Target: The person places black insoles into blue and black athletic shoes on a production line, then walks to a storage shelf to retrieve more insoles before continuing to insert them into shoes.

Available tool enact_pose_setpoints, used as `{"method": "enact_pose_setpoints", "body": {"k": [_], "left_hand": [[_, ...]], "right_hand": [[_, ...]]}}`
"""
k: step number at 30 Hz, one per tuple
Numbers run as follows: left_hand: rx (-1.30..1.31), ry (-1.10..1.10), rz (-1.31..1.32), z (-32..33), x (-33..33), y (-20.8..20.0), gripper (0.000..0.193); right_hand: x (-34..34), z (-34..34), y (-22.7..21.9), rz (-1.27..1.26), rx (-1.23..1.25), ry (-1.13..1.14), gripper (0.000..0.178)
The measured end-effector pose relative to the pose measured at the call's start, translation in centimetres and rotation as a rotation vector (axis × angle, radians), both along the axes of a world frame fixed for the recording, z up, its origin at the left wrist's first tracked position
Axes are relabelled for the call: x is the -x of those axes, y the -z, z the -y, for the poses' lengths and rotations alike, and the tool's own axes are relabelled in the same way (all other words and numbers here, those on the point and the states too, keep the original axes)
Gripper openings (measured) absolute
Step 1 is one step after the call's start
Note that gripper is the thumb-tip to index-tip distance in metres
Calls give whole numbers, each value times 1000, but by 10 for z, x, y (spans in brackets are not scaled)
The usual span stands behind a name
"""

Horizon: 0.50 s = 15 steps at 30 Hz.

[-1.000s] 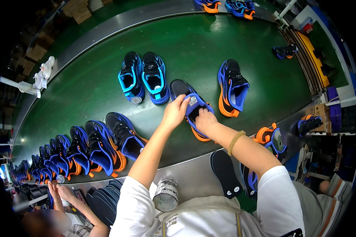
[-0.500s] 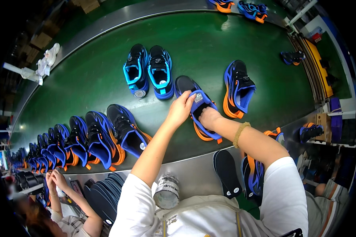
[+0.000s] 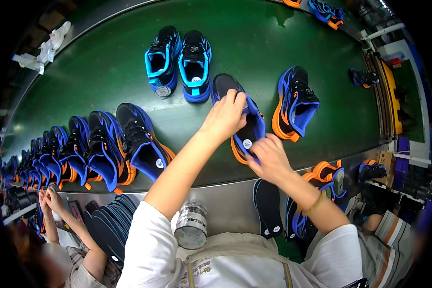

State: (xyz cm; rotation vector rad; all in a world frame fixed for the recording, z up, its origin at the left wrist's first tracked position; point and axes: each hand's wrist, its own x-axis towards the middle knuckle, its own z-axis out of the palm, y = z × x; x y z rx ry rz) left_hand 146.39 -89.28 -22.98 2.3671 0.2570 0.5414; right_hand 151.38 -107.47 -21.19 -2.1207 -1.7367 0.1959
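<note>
Both my hands are on a black and blue sneaker (image 3: pixel 225 84) with an orange sole, resting on the green belt with its toe pointing away from me. My left hand (image 3: pixel 227 115) grips the sneaker at its tongue, fingers closed. At the heel, my right hand (image 3: pixel 270 156) pinches the collar's rear edge between thumb and fingers. A round white sticker shows on the insole inside. To the right stands a matching sneaker (image 3: pixel 295 103). Two black sneakers with light-blue linings, a left one (image 3: pixel 162 60) and a right one (image 3: pixel 195 67), stand beyond my left hand.
A row of blue-lined sneakers (image 3: pixel 103 149) runs along the belt's near edge at left. Dark insoles are stacked (image 3: pixel 111 225) on the metal ledge, beside a taped cylindrical container (image 3: pixel 191 225). More sneakers (image 3: pixel 317 187) sit by my right forearm. A co-worker's hands (image 3: pixel 51 201) are at lower left.
My right hand has come out of the sneaker's opening and moved back to its heel. My left hand has shifted forward over the tongue. The insole's sticker now shows.
</note>
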Motion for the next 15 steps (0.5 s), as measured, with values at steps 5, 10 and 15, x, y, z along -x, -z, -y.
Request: {"method": "enact_pose_setpoints", "body": {"k": [5, 10, 15], "left_hand": [[-84, 19, -121, 14, 19, -15, 40], [-170, 55, 14, 34, 52, -30, 32], [-514, -46, -12, 22, 36, -30, 25]], "right_hand": [[35, 58, 21, -1, -212, 193, 20], [58, 84, 44, -2, -273, 226, 18], [42, 66, 24, -11, -307, 212, 14]]}}
